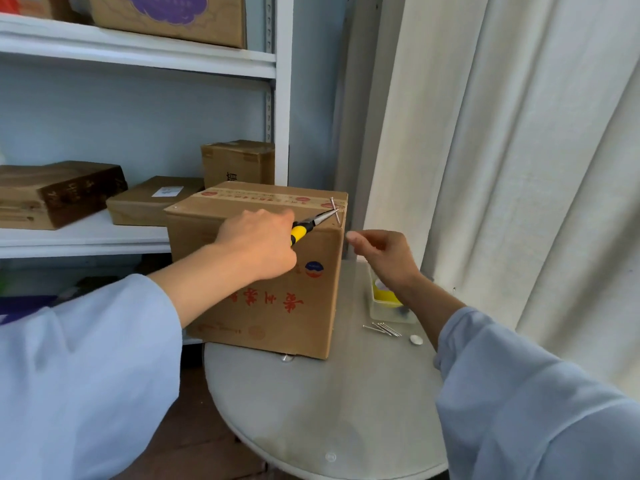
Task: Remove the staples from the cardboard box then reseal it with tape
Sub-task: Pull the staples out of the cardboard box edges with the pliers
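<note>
left hand [258, 242], at the centre of the frame, is curled tight round the yellow-and-black handles of a pair of needle-nose pliers [313, 223], most of the grip hidden inside the fist; the thin tips reach the upper right corner of the cardboard box [277, 292] and close on a nail [335, 211] sticking out there, though the pinch itself is too small to read clearly. right hand [384, 256], just right of the box's corner, hovers with fingers loosely bent, holding nothing and not touching the box. the box stands on a round glass-topped table [311, 410], a strip of printed tape across its top. loose nails [382, 329] lie on the table at right, near a clear tray [389, 311] whose yellow contents are partly hidden by the right wrist. shelves [138, 237] with more boxes fill the upper left, cut off by the frame.
</note>
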`<state>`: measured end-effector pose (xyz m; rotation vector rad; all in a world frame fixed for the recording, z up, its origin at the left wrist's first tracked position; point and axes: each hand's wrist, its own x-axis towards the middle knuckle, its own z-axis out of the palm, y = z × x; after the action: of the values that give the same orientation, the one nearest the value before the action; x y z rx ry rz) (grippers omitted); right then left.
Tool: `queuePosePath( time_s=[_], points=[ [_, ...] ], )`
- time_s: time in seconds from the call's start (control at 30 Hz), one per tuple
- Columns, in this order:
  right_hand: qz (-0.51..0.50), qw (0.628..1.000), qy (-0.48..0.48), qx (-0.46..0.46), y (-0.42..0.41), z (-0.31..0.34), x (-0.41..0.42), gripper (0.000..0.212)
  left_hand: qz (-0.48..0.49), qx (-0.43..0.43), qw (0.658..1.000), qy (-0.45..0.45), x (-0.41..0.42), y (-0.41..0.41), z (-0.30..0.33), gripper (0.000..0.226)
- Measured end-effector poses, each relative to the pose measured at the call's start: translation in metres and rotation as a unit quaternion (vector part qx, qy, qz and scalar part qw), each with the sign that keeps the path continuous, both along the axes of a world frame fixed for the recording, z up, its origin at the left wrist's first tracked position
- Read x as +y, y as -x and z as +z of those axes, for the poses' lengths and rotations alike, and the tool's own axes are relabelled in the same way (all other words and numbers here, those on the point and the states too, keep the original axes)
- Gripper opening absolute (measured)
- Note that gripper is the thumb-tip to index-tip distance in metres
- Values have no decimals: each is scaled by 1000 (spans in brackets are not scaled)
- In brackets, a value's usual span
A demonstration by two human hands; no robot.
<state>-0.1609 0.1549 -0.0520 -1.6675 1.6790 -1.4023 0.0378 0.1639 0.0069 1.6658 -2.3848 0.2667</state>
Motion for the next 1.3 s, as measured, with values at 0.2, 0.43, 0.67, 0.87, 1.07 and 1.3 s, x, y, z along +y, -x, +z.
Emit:
queuePosePath(
  time_s=[0.2, 0.43, 0.67, 0.87, 1.07, 1.3],
  points=[
    [4, 992, -24, -121, 0, 14, 18, 29, -46, -11, 999, -21, 17, 24, -14, 20],
    [39, 974, -132, -181, 35, -5, 29, 18, -54, 12, 992, -118, 17, 53, -43, 15],
    [-167, 966, -166, -103, 83, -65, 11, 20, -48, -29, 972, -227, 2, 90, -90, 10],
    [-202, 950, -238, -22, 101, -130, -6, 24, -9, -11, 938, -346, -9, 104, -128, 12],
    [-181, 936, -298, 41, 89, -172, -15, 9, 42, 61, 861, -503, -18, 115, -177, 22],
    [-186, 933, -305, 36, 84, -180, -33, 7, 81, 128, 839, -523, -31, 115, -200, 24]
  ],
)
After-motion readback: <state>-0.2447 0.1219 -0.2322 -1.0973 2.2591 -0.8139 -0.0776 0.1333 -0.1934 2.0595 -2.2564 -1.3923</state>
